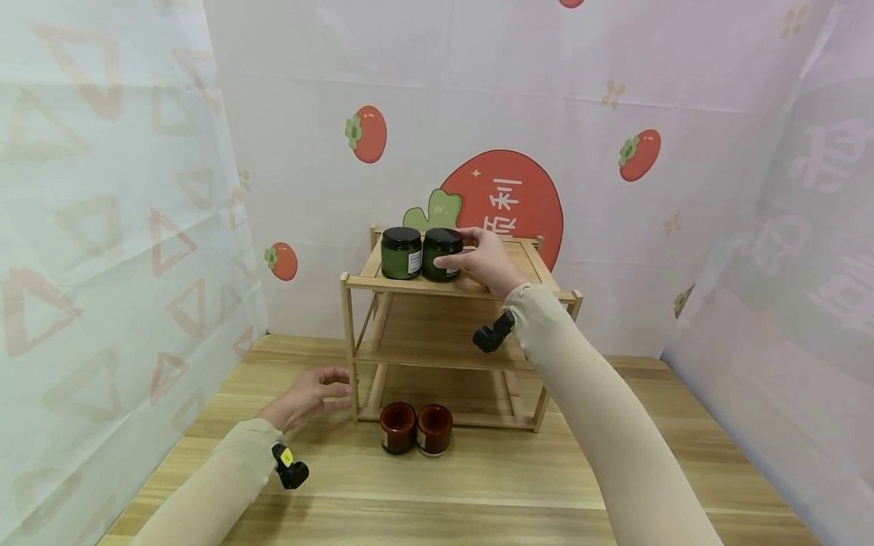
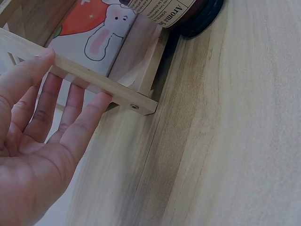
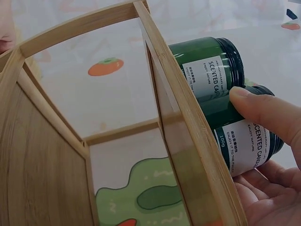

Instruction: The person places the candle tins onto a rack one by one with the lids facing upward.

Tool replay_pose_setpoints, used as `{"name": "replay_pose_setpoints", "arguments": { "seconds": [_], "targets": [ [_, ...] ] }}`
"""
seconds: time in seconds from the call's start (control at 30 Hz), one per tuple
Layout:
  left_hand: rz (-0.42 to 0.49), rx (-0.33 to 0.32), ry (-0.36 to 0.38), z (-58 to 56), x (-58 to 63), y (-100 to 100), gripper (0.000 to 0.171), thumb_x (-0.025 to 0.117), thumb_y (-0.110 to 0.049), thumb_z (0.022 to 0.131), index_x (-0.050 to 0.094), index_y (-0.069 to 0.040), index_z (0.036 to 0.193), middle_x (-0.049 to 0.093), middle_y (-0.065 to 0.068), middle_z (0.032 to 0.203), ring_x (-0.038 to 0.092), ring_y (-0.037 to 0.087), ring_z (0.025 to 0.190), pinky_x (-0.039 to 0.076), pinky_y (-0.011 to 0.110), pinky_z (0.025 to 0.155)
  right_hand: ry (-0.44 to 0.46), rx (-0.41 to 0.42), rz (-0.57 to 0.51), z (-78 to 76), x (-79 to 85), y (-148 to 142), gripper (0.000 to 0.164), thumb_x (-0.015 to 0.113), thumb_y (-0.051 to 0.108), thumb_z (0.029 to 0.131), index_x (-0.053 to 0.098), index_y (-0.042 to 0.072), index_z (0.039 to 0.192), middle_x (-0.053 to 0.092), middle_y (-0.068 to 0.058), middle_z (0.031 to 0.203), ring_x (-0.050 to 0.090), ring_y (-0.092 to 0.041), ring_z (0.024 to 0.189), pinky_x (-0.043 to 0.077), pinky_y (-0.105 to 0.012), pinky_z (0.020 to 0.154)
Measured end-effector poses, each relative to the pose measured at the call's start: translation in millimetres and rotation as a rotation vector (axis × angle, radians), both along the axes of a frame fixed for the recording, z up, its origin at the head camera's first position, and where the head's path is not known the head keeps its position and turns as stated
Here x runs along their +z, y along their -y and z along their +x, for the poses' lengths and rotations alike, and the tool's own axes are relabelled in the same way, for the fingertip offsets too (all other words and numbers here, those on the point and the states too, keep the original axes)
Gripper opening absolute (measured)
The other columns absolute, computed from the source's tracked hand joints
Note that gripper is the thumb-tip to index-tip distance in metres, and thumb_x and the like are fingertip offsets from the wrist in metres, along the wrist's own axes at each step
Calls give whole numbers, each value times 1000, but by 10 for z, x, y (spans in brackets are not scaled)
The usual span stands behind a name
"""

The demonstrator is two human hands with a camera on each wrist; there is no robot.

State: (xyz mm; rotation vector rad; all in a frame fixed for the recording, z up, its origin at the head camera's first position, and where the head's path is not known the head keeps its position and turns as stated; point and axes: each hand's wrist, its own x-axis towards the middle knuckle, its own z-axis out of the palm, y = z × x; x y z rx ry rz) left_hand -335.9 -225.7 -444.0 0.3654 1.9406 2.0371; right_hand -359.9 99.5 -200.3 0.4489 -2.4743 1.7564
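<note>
On the top shelf of a three-tier wooden rack, two green scented candle jars with black lids stand side by side. My right hand grips the right candle jar, thumb on one side and fingers round the other. The left candle jar is close beside it, its white label facing forward. Low at the rack's left front post, my left hand holds the post between thumb and fingertips.
Two reddish-brown glass jars, a left one and a right one, stand on the wood-grain table before the rack's front edge. A printed cloth backdrop hangs behind the rack, with more cloth at both sides.
</note>
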Motion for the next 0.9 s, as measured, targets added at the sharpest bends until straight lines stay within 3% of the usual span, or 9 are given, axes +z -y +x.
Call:
{"name": "replay_pose_setpoints", "arguments": {
  "seconds": [0.23, 0.53, 0.9],
  "targets": [
    [1, -3, 3, -6, -8, -1, 35, 59, -2, 94, 44, 5, 124, 52, 5, 109, 59, 14, 98, 53, 44, 100, 13, 6, -7, -4, -14, -7, 69, 81, 13, 78, 47, 9, 137, 58, -10, 128, 58, -21, 113, 51, -28, 86],
    [-4, -10, -1, -19, -16, 11, 35, 59, -2, 94, 43, 5, 124, 52, 5, 110, 58, 14, 98, 52, 44, 101, 38, 16, 4, 2, -8, -13, 71, 81, 15, 78, 45, 11, 139, 60, -10, 127, 59, -19, 108, 51, -26, 83],
    [-15, -4, 3, -9, 2, -7, 37, 60, -2, 94, 42, 7, 125, 52, 5, 110, 59, 15, 99, 50, 45, 102, 43, -6, 29, -7, -9, -14, 77, 83, 18, 77, 42, 10, 142, 59, -9, 129, 57, -20, 114, 50, -35, 100]
  ]
}}
